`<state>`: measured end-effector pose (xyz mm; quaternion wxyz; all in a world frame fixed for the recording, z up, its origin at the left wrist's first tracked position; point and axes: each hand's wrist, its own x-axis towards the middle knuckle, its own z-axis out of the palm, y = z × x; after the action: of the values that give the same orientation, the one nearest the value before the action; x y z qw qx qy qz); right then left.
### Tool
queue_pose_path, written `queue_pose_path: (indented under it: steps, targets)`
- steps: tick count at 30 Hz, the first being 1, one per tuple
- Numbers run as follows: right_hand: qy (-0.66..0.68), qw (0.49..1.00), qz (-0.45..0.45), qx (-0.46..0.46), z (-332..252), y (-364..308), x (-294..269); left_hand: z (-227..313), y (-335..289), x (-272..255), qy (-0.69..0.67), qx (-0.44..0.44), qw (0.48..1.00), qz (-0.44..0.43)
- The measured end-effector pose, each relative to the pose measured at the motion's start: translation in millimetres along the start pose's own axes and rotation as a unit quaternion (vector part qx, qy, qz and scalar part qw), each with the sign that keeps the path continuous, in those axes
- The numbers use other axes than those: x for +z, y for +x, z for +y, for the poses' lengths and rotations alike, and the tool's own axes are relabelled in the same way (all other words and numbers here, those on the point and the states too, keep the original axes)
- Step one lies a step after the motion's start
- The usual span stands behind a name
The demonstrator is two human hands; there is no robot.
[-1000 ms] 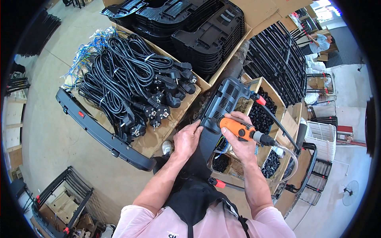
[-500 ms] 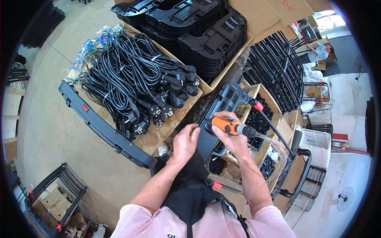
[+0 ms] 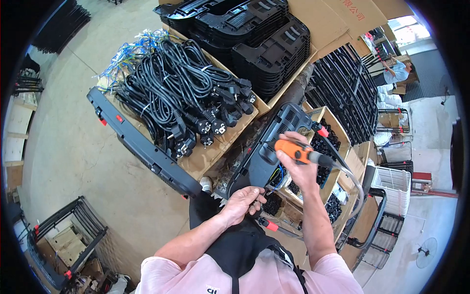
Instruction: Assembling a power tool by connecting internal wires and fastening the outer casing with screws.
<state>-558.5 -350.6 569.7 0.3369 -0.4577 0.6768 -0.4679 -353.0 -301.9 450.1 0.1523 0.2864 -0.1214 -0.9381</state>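
Note:
My right hand [image 3: 302,172] is wrapped round an orange air screwdriver [image 3: 292,150], whose clear hose [image 3: 353,180] curves back along my forearm. The tool is held over a black plastic housing [image 3: 260,167] with a vented end, and its tip is hidden. At the housing's near end is my left hand [image 3: 241,205], thumb and fingers pinched together; whatever lies between them is too small to make out. Blue and yellow wires [image 3: 279,177] show at the housing's right edge. A black tubular frame with a red clip [image 3: 270,225] runs beside it.
Bundled black power cables [image 3: 171,93] fill a carton at left, with another long black panel [image 3: 142,147] leaning on it. Stacked black covers [image 3: 274,54] stand behind. Wooden bins [image 3: 350,159] of small black parts lie right. A co-worker [image 3: 399,72] is at the far right.
My left hand has moved nearer to me, down to the housing's near end, and its fingers have pinched together. My right hand and the screwdriver have shifted slightly right. The view has shifted a little.

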Motion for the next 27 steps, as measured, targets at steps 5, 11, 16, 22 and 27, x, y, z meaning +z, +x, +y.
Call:
queue_pose_path:
  steps: [5,11,16,22,27]
  targets:
    - [0.069,0.996,0.051,0.003,-22.9,-49.0,-21.6,-10.0,-9.0,1.6,-0.022,-0.024,0.999,-0.005]
    - [0.126,0.990,0.068,0.006,-21.2,-120.5,-43.1,-30.9,-10.1,8.7,0.046,0.002,0.999,-0.027]
    - [0.147,0.986,0.080,0.004,-11.2,-171.4,-62.9,-48.2,-21.0,30.0,0.075,0.025,0.997,0.016]
    - [0.178,0.980,0.090,-0.008,10.5,-225.4,-88.6,-78.3,-35.5,49.6,0.080,0.018,0.996,0.033]
    - [0.226,0.970,0.088,0.014,22.6,-258.5,-103.2,-116.4,-48.4,46.6,0.072,0.022,0.997,0.011]
